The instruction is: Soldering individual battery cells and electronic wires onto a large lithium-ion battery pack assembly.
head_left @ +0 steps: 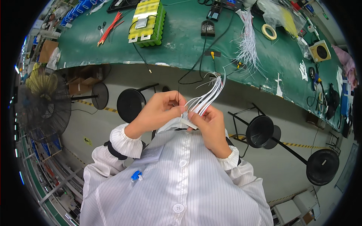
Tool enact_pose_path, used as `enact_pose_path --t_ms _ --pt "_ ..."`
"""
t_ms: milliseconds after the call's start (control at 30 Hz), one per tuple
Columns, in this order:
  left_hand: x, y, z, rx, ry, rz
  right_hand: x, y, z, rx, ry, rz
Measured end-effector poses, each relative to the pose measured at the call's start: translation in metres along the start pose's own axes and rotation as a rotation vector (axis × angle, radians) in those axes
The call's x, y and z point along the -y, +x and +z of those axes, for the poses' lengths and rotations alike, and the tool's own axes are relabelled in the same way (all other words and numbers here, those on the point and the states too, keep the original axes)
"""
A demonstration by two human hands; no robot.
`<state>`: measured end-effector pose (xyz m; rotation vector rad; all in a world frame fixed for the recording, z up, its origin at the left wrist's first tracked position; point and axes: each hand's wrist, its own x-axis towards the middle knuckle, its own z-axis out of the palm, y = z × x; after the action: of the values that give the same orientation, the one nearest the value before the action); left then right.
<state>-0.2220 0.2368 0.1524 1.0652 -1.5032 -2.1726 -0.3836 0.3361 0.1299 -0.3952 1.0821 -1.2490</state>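
Note:
In front of my chest, my right hand (212, 130) is closed round a white multi-pin connector (189, 122) and the wires beside it. A bundle of thin white wires (214, 94) runs up from the connector toward the table edge, its loose ends fanned out. A bit of red shows among the wires by my right fingers. My left hand (160, 113) is closed in a pinch at the connector's left side, with a white wire (191, 101) at its fingertips. The exact tip of that wire is hidden by the fingers.
On the green table (177, 49) are a yellow-green battery pack (148, 23), red-orange tubing (110, 29), scissors (102, 27), more white wires (247, 41) and a tape roll (269, 32). Black stools (131, 104) stand on the floor below. A large fan (45, 101) is at left.

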Motion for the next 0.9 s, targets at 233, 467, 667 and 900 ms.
enact_pose_path --t_ms 233,467,667,900 --pt "-0.024 -0.006 0.008 0.099 -0.052 -0.020 -0.001 -0.001 0.001 -0.029 -0.026 0.024" --pt "-0.017 -0.010 0.000 -0.029 -0.022 0.230 -0.006 0.001 -0.004 -0.046 0.035 -0.016" --pt "-0.013 -0.007 0.004 0.052 -0.382 0.219 -0.008 0.002 -0.004 -0.086 0.046 -0.038" --pt "-0.005 0.004 0.008 0.042 -0.111 0.224 -0.006 -0.001 -0.001 -0.058 0.049 -0.094"
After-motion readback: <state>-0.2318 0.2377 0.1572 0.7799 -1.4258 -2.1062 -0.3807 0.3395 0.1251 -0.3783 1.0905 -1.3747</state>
